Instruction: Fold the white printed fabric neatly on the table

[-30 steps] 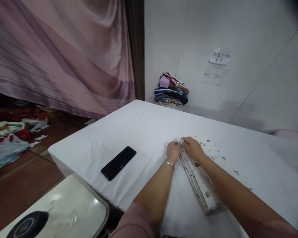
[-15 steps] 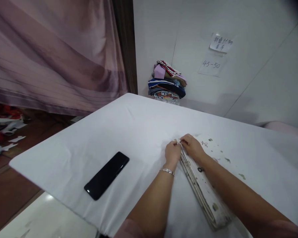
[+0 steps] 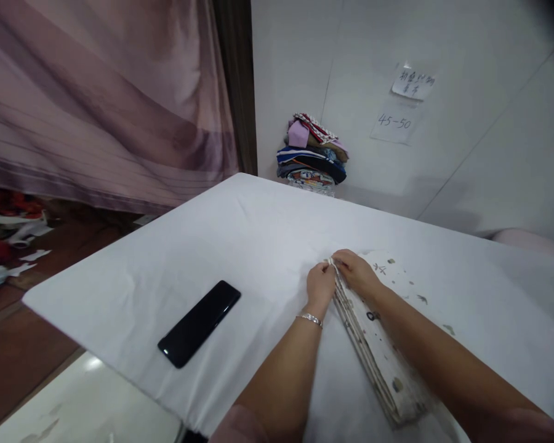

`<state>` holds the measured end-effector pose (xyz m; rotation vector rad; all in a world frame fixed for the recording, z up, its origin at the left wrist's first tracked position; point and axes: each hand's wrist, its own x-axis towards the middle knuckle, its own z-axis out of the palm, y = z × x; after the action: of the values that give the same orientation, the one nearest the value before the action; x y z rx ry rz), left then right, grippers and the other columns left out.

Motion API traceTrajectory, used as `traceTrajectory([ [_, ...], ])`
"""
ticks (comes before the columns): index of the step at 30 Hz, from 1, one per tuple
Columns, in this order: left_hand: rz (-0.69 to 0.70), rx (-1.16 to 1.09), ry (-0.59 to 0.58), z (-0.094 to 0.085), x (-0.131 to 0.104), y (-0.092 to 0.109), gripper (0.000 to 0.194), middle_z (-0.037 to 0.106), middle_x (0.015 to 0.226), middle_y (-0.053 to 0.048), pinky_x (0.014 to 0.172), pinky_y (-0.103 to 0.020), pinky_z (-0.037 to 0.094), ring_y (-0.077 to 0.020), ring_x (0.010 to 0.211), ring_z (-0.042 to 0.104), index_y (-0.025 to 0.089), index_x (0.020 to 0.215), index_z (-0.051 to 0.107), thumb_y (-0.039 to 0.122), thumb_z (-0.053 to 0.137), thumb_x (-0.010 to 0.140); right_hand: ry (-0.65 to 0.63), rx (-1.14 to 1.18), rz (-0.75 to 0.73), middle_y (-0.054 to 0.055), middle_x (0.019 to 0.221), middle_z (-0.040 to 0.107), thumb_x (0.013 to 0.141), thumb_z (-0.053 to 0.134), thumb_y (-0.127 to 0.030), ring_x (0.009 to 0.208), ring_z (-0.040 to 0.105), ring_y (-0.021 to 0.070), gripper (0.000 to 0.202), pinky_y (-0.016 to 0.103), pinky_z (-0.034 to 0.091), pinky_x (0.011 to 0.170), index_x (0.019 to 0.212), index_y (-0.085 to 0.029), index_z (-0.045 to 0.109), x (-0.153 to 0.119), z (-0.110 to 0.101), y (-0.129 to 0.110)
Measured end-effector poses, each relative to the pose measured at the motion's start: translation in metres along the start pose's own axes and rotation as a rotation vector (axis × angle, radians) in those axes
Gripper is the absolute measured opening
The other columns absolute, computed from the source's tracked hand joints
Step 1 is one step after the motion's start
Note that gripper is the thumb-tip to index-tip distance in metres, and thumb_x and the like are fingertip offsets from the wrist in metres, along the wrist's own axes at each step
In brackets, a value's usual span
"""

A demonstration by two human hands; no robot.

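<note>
A pale cloth with small dark and green prints (image 3: 382, 354) lies folded into a long, layered strip on the white-covered table. Pinched at the strip's far left corner is my left hand (image 3: 321, 283), with a silver bracelet on its wrist. Close beside it, nearly touching, my right hand (image 3: 354, 271) grips the same far end with fingers closed. My right forearm passes over part of the cloth and hides it. More of the printed cloth spreads flat beyond and to the right of my right hand.
A black phone (image 3: 200, 323) lies on the white tablecloth (image 3: 133, 289) to the left. Folded clothes (image 3: 312, 151) are stacked beyond the far edge, by a wall with paper notes (image 3: 413, 84). A pink curtain (image 3: 120, 92) hangs at the left.
My right hand has shifted very slightly left at the cloth's far end. Both hands keep hold of it. The camera view has moved a little.
</note>
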<state>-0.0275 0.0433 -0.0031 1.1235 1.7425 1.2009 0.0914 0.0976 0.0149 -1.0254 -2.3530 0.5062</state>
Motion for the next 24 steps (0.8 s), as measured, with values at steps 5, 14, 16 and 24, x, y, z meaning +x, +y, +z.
traceTrajectory([
  [5,0.023,-0.024,0.030,0.0007,0.0007,-0.0021,0.032,0.068,0.075,-0.005,0.064,-0.025,0.041,-0.0172,0.071,0.059,0.018,0.069,0.065,0.030,0.040,0.085,0.033,0.013,-0.031,0.005,0.109,0.061,0.076,0.046,-0.011,0.101,0.057,0.0190,0.029,0.036,0.045,0.091,0.098,-0.024,0.062,-0.0005,0.0011,0.0038],
  [14,0.002,-0.038,0.035,-0.0004,0.0007,0.0004,0.032,0.067,0.072,-0.005,0.063,-0.026,0.040,-0.0174,0.069,0.058,0.018,0.063,0.060,0.031,0.039,0.084,0.020,0.062,-0.038,0.005,0.110,0.060,0.077,0.047,-0.013,0.102,0.057,0.0184,0.026,0.037,0.044,0.092,0.095,-0.025,0.061,0.0009,-0.0004,0.0054],
  [16,0.001,-0.034,0.036,-0.0007,0.0005,0.0007,0.032,0.066,0.071,-0.005,0.062,-0.026,0.039,-0.0172,0.069,0.057,0.018,0.062,0.059,0.031,0.039,0.084,0.016,0.067,-0.046,0.004,0.109,0.061,0.077,0.047,-0.013,0.101,0.057,0.0182,0.028,0.036,0.045,0.091,0.097,-0.025,0.062,0.0011,-0.0006,0.0055],
  [24,-0.019,-0.035,0.038,-0.0010,0.0019,0.0003,0.033,0.066,0.071,-0.005,0.062,-0.026,0.039,-0.0172,0.068,0.056,0.018,0.062,0.059,0.033,0.040,0.085,-0.023,0.044,-0.039,0.004,0.097,0.061,0.076,0.047,-0.010,0.085,0.058,0.0166,0.030,0.032,0.046,0.079,0.098,-0.024,0.064,0.0023,-0.0040,0.0001],
])
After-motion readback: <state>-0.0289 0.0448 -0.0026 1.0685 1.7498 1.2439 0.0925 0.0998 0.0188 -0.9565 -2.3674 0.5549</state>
